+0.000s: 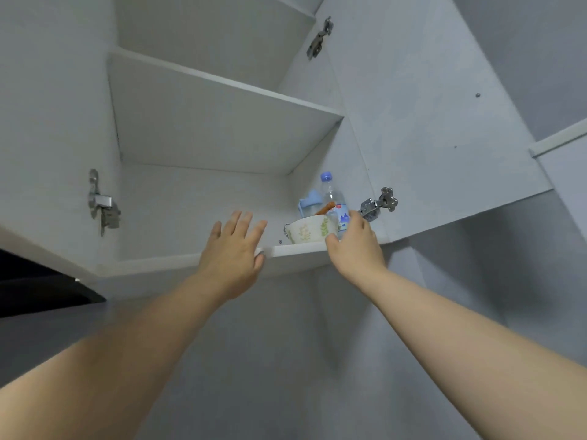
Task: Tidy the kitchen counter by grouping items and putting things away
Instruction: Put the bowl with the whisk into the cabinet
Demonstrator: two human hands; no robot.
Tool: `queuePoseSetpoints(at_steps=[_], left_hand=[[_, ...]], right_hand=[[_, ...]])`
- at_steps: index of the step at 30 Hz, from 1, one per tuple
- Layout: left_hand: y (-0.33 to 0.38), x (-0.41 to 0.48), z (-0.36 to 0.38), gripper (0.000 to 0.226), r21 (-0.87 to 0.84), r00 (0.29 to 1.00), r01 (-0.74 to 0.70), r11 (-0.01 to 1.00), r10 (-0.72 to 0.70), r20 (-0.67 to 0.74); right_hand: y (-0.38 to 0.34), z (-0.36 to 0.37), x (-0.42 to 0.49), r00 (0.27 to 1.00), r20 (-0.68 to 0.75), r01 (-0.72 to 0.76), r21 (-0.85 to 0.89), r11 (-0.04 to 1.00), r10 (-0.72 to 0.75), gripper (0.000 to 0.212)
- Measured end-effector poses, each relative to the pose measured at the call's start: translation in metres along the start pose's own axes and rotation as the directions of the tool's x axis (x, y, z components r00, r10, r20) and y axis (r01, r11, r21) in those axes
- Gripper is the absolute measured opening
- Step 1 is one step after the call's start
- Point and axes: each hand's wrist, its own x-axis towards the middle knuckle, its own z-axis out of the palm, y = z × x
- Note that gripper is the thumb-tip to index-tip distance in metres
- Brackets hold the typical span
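I look up into an open wall cabinet. On its bottom shelf (295,249), at the right, stand a white bowl with a green pattern (308,229), a clear water bottle with a blue cap (333,198) and a light blue cup (309,203); an orange stick-like thing (325,208) pokes out behind the bowl. My right hand (355,246) is at the shelf edge, its fingers curved round the bottle's lower part beside the bowl. My left hand (236,249) is raised with straight, spread fingers in front of the shelf edge, holding nothing.
A bare upper shelf (222,122) spans the cabinet above. Metal hinges sit on the left wall (101,201) and on the open right door (379,203), close to my right hand. The open door panel (428,122) stretches to the right. A dark shape (38,287) lies at lower left.
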Motion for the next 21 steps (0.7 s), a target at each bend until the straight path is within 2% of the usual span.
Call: queuePoseSetpoints(at_steps=[7, 10, 13, 16, 18, 21], left_hand=[[0.007, 0.056, 0.015, 0.06, -0.13, 0.995, 0.102, 0.986, -0.097, 0.038], [0.016, 0.077, 0.022, 0.064, -0.217, 0.988, 0.143, 0.966, -0.127, 0.085], [0.026, 0.087, 0.029, 0.066, -0.195, 0.99, 0.116, 0.974, -0.099, 0.096], [0.028, 0.094, 0.033, 0.068, -0.231, 0.982, 0.133, 0.964, -0.097, 0.164], [0.027, 0.096, 0.032, 0.069, -0.349, 0.965, 0.202, 0.915, -0.124, 0.231], [0.022, 0.098, 0.03, 0.069, -0.538, 0.943, 0.297, 0.789, -0.153, 0.296]], right_hand=[[0.016, 0.039, 0.052, 0.999, -0.024, -0.027, 0.227, 0.973, 0.034, 0.058], [0.015, 0.049, 0.075, 0.995, -0.075, -0.038, 0.319, 0.947, 0.066, 0.051], [0.014, 0.056, 0.099, 0.983, -0.103, -0.096, 0.426, 0.9, 0.154, 0.053], [0.018, 0.063, 0.122, 0.982, -0.06, -0.138, 0.432, 0.891, 0.181, 0.057], [0.022, 0.064, 0.136, 0.981, -0.026, -0.164, 0.414, 0.896, 0.191, 0.055], [0.026, 0.068, 0.152, 0.98, -0.023, -0.175, 0.379, 0.909, 0.198, 0.045]])
